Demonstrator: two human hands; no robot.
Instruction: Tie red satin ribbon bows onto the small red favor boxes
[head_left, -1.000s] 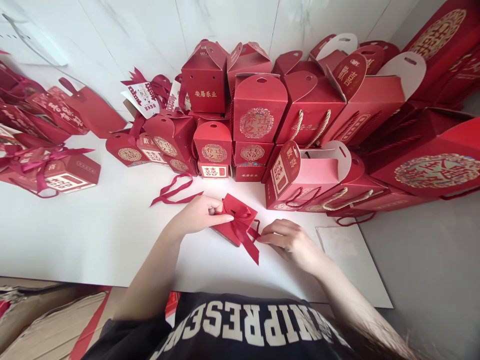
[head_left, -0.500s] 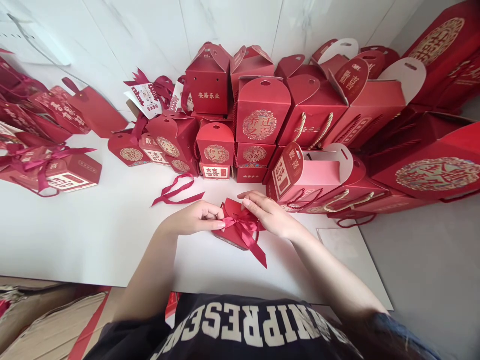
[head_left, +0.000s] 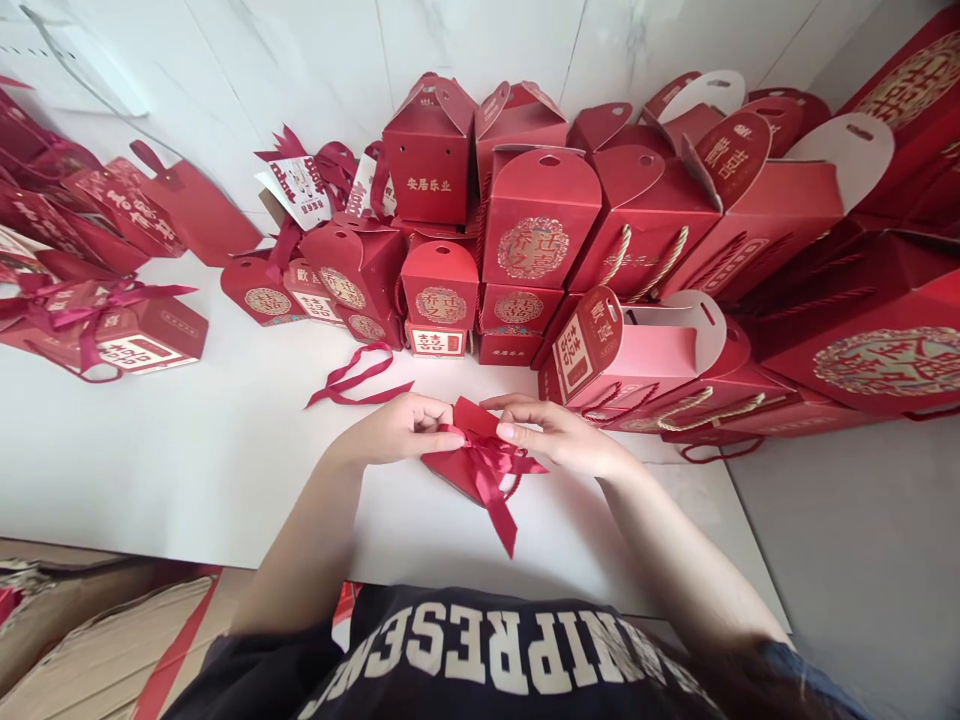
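Near the table's front, between my hands, is a small red gift box with a crimson ribbon bow on it; one ribbon tail hangs toward me. My left hand pinches the ribbon at the box's left side, thumb against curled fingers. On the other side, my right hand has its thumb and fingers closed around the box's upper right edge, beside a raised red flap. The far fingers of both hands are partly hidden.
A loose crimson ribbon lies on the white table at the left. Stacked red gift boxes stand along the tiled wall. A ribboned box sits far left, with cardboard below the table edge.
My right thumb has come down to the box's flap, and that hand has shifted slightly right. The bow's tail has swung left and hangs lower. The view has shifted a little.
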